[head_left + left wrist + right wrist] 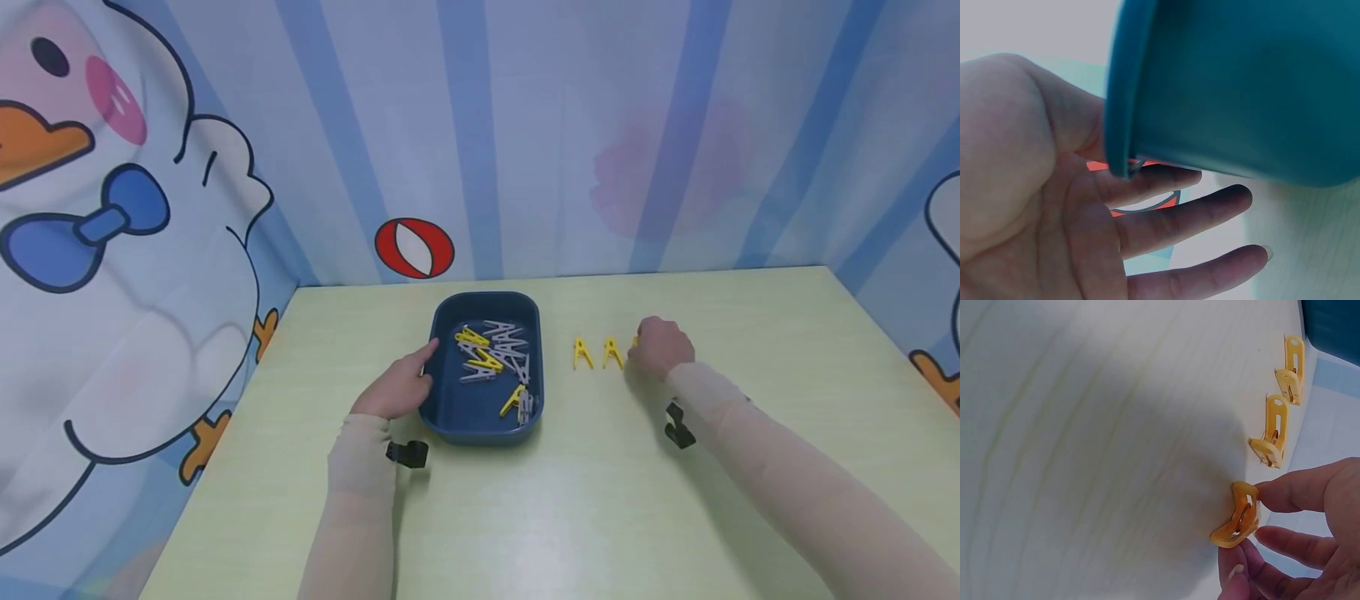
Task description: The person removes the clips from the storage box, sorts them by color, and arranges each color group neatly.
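The right hand (660,346) pinches a yellow clothes peg (1238,520) between thumb and fingertips, its grip closed on the peg right at the surface of the pale green bench (675,517), so that the peg stands at the end of a short row. Just beside it, toward the tray, two more yellow pegs (597,353) stand upright on their splayed legs, a little apart from each other and in line with the held one. The left hand (397,387) lies with straight, relaxed fingers against the left outer wall of the dark blue tray (480,421), its grip open and only steadying; the left wrist view shows the palm and fingers spread beside the tray's rim. Inside the tray lies a loose heap of yellow and white pegs (495,358), crossing over one another. Judging by its look, the held peg is a light, stiff plastic piece with a spring at the middle; its smooth sides may slip a little, and it seems likely to tip easily when stood on its legs. The safest hold appears to be across the flat sides near the middle, as the fingers have it, rather than on the handle ends, where squeezing would open it.
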{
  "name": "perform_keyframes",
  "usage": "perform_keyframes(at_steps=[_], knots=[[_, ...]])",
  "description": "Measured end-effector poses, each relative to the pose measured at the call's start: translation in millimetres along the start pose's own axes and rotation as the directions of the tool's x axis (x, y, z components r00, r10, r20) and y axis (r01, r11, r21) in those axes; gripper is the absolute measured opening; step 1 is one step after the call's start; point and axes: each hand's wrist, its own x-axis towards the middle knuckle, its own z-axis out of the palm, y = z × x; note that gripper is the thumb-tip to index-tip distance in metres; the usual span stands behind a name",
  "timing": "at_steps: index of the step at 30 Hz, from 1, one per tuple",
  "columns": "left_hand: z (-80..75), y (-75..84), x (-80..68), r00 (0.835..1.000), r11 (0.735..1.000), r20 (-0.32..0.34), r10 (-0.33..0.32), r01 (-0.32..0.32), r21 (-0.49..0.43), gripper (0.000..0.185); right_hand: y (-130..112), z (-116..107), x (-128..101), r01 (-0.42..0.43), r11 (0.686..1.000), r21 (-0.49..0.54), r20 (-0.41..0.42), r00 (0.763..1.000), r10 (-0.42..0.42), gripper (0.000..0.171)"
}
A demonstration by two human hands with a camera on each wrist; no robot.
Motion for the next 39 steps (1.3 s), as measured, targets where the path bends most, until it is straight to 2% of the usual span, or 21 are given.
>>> perform_keyframes(at_steps=[6, 10, 13, 19, 24, 32, 39], knots=[[-0.1, 0.2, 0.2, 1.0, 1.0, 0.001, -0.002, 0.002, 0.004, 0.06, 3.8, 1.2, 1.9, 0.029, 0.999, -0.016, -0.022, 0.999, -0.029, 0.038], [-0.3, 0.4, 0.6, 1.0, 1.0, 0.0, -0.004, 0.004, 0.01, 0.06, 1.3, -1.2, 1.2, 0.048, 0.999, -0.025, -0.073, 0.996, -0.05, 0.029], [-0.3, 0.7, 0.7, 1.0, 1.0, 0.0, -0.006, 0.006, 0.01, 0.06, -8.4, -4.6, -1.8, 0.05, 0.998, -0.023, -0.11, 0.993, -0.052, 0.029], [-0.7, 2.7, -0.9, 1.0, 1.0, -0.001, -0.014, 0.014, 0.009, 0.06, -33.0, -9.0, -9.2, 0.098, 0.995, 0.001, -0.129, 0.987, -0.097, 0.044], [-0.3, 3.0, -1.8, 1.0, 1.0, -0.001, -0.017, 0.017, 0.008, 0.06, -44.9, -9.4, -12.1, 0.154, 0.988, 0.014, -0.132, 0.98, -0.151, 0.045], [-0.7, 3.6, -2.4, 1.0, 1.0, -0.002, -0.012, 0.012, 0.013, 0.06, -65.2, -7.7, -15.4, 0.181, 0.983, 0.03, -0.13, 0.976, -0.176, 0.045], [-0.2, 5.1, -3.5, 1.0, 1.0, -0.007, -0.012, 0.012, 0.011, 0.059, -81.4, -3.7, -21.6, 0.232, 0.972, 0.022, -0.161, 0.961, -0.226, 0.045]])
